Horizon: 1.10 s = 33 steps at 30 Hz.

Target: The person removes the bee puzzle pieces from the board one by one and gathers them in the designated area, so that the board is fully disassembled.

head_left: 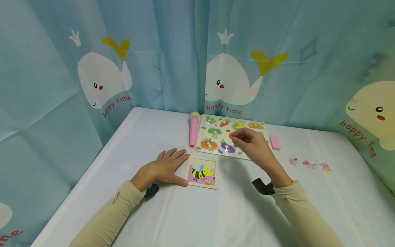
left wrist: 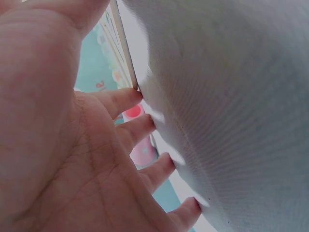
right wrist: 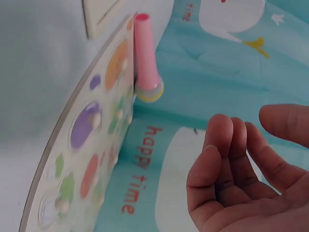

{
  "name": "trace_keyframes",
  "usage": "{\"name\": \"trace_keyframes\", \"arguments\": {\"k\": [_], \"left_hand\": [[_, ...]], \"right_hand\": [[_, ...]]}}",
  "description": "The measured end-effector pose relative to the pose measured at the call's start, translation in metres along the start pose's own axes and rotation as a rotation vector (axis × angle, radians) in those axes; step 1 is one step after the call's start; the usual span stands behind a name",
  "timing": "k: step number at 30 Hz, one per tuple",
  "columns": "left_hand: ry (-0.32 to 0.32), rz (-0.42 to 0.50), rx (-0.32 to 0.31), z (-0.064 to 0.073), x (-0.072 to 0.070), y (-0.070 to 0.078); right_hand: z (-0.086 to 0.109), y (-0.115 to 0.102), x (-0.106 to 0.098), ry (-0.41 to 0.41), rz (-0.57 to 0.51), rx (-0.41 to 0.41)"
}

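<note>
Head view: spread left hand [head_left: 166, 167] touches bee puzzle [head_left: 201, 172] edge; right hand [head_left: 252, 143] half-curled, empty, above vegetable board [head_left: 223, 136].

It looked like a children's play corner, at home or elsewhere I couldn't say: blue curtains [head_left: 179, 75] with whales [head_left: 103, 77] hung beyond the left hand [head_left: 166, 167] and right hand [head_left: 254, 145]; a bee puzzle [head_left: 201, 173] lay by the left, a vegetable board [head_left: 224, 136] near the right.

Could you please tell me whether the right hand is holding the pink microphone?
No, the pink microphone lies beside the vegetable puzzle board, apart from the right hand.
</note>
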State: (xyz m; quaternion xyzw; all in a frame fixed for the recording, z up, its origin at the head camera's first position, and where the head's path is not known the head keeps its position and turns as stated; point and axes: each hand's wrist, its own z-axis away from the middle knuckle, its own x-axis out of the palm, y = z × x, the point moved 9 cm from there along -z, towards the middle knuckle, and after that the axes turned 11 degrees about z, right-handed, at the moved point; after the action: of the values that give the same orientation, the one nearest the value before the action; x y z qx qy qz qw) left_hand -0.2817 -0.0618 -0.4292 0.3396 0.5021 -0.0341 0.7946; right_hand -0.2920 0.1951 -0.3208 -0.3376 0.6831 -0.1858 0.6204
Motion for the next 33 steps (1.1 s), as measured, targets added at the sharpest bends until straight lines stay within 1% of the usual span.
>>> {"name": "trace_keyframes", "arguments": {"k": [6,10,17,24,29,33], "left_hand": [[0.004,-0.002,0.008,-0.001,0.000,-0.001],[0.003,0.000,0.015,-0.001,0.000,-0.001],[-0.005,0.004,0.013,-0.002,0.001,-0.003],[-0.011,-0.006,0.006,-0.003,0.000,-0.003],[-0.014,-0.015,0.004,-0.004,0.000,-0.003],[-0.011,-0.016,0.004,-0.004,-0.001,-0.004]], "right_hand": [[-0.003,-0.016,0.021,-0.079,-0.047,-0.036],[-0.006,-0.025,0.032,-0.110,-0.052,-0.067],[-0.009,-0.035,0.056,-0.180,-0.066,-0.151],[-0.008,-0.038,0.083,-0.304,-0.053,-0.191],[-0.007,-0.038,0.098,-0.362,-0.013,-0.249],[-0.007,-0.038,0.110,-0.411,0.029,-0.259]]}}
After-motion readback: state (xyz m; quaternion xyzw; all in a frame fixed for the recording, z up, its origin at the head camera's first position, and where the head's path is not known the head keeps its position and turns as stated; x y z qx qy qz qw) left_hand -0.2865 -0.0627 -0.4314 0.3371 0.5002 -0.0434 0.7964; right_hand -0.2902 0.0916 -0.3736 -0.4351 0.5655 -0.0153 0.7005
